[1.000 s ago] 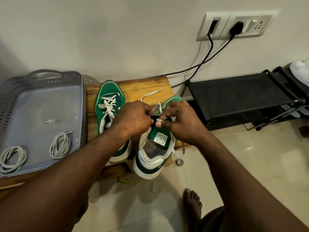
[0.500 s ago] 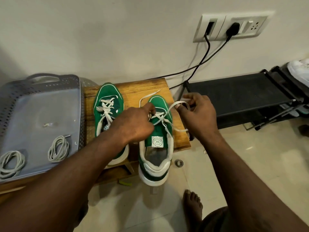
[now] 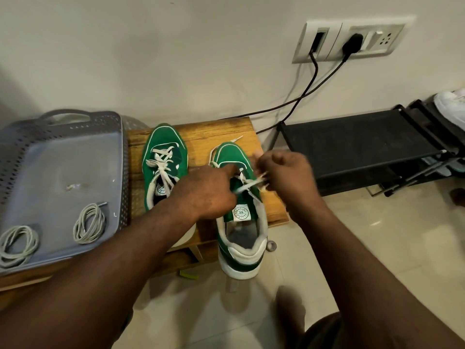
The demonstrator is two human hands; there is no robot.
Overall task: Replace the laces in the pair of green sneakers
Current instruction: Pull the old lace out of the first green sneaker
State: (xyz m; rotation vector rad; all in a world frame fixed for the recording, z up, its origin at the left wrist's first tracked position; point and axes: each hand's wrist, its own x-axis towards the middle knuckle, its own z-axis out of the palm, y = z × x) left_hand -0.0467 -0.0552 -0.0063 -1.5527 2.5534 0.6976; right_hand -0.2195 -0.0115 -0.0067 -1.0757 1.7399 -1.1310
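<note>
The person is wearing nothing on either forearm: both arms are showing bare from the bottom edge of the view up to the wrists, with no sleeve, watch or band. The left hand (image 3: 208,190) and right hand (image 3: 286,175) are showing no rings or gloves. A bare foot (image 3: 290,307) is showing below, blurred. At the lower right, a dark brownish garment (image 3: 324,333) is covering the leg.
</note>
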